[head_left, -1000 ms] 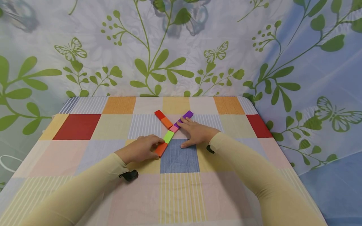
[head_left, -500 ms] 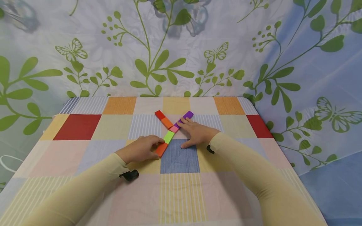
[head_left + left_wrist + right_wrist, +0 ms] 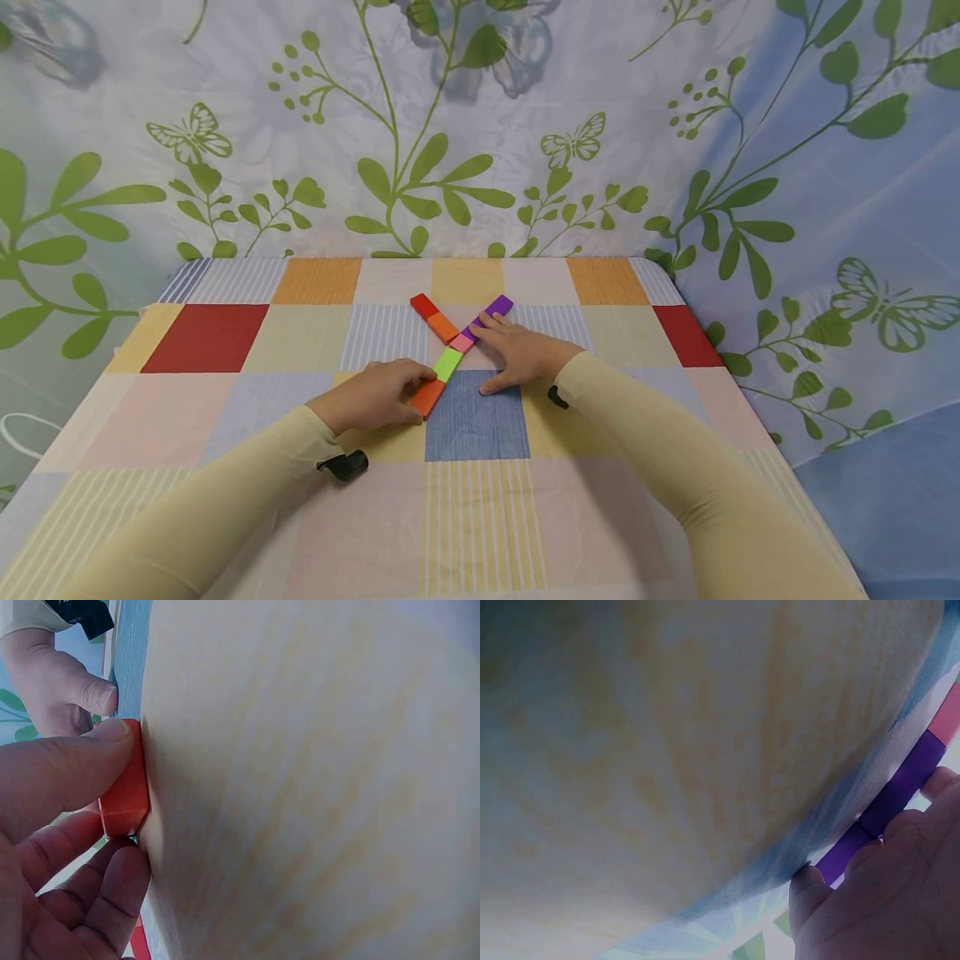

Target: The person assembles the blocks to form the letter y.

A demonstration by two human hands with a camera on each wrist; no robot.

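Flat colored blocks form a Y on the patchwork cloth. My left hand [image 3: 372, 396] pinches the orange-red block [image 3: 428, 398] at the near end of the stem, thumb on one side and fingers on the other. A lime green block [image 3: 448, 364] adjoins it, followed by a small pink block [image 3: 461, 342]. Two purple blocks [image 3: 904, 784] continue from the pink one as the right branch. Across these lie the fingers of my right hand [image 3: 522, 347], its thumb spread away on the cloth. The left branch is a red block [image 3: 422, 304] and an orange block [image 3: 442, 327].
The patchwork cloth [image 3: 480, 525] covers the whole table. Behind and to the right hang leaf-patterned curtains [image 3: 465, 125]. A black wrist camera [image 3: 345, 466] sits under the left sleeve cuff. At the far left is a white loop of cord [image 3: 18, 437].
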